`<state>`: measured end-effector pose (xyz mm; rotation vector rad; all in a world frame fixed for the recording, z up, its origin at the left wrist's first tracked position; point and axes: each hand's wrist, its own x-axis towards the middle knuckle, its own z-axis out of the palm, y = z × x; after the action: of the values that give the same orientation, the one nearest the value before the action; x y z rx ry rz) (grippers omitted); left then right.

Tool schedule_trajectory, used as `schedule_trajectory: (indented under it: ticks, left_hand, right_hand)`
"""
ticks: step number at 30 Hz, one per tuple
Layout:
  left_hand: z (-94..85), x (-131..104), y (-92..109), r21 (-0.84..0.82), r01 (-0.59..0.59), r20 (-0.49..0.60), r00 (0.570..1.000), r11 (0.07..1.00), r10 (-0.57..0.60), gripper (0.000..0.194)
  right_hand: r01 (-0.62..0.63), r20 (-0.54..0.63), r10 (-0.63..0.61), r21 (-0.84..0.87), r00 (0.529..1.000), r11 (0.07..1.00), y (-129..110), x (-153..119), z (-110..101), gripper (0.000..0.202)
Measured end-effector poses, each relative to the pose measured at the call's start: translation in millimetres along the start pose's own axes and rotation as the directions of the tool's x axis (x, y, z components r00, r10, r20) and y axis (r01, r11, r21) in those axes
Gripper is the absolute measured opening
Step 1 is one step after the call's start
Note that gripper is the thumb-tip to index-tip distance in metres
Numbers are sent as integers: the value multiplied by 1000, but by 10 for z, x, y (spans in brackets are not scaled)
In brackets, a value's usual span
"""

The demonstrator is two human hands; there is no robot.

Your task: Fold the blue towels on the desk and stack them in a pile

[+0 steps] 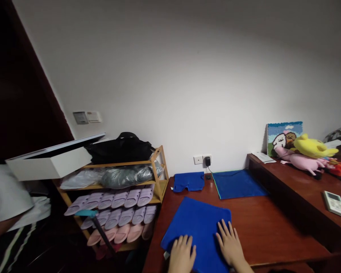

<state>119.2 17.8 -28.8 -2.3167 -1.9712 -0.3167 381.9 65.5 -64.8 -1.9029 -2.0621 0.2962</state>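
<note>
A bright blue cloth (202,222) lies spread at an angle on the reddish-brown wooden table (272,227), with a small white tag at its lower left edge. My left hand (182,254) rests flat on its near left part, fingers stretched out. On the near right part lies my right hand (229,242), also flat with the fingers spread. Both hands press on the fabric without gripping it. Farther back, against the wall, are a smaller folded blue cloth (189,182) with a notched front edge and a flat blue cloth (238,184) with green edging.
Left of the table stands a wooden rack (159,182) with slippers (121,198), a black bag (122,148) and a white box (71,163). A plugged-in adapter (207,161) sits on the wall. The raised right ledge holds plush toys (301,161) and a remote (335,204). A person (8,193) is at far left.
</note>
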Motion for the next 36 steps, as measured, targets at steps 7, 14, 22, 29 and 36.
schedule_trajectory:
  ticks: [7, 14, 22, 29, 36]
  left_hand:
    - [58, 78, -571, 10, 99, 108, 989, 995, -99, 63]
    - [263, -323, -7, 62, 145, 189, 970, 988, -154, 74]
    - [-28, 14, -80, -39, 29, 103, 994, 999, -25, 60]
    - [62, 214, -424, -93, -18, 155, 987, 996, 32, 58]
    - [97, 258, -565, -101, -75, 153, 984, 992, 90, 58]
  right_hand:
    - [26, 20, -26, 3, 999, 1000, 128, 75, -51, 65]
    - [266, 248, -275, 69, 929, 961, 526, 551, -461, 64]
    - [142, 215, -157, 82, 964, 986, 484, 1000, -519, 68]
    - [43, 152, -47, 26, 987, 999, 240, 1061, -233, 70]
    - [-40, 35, 40, 3, 999, 999, 186, 1037, -311, 67]
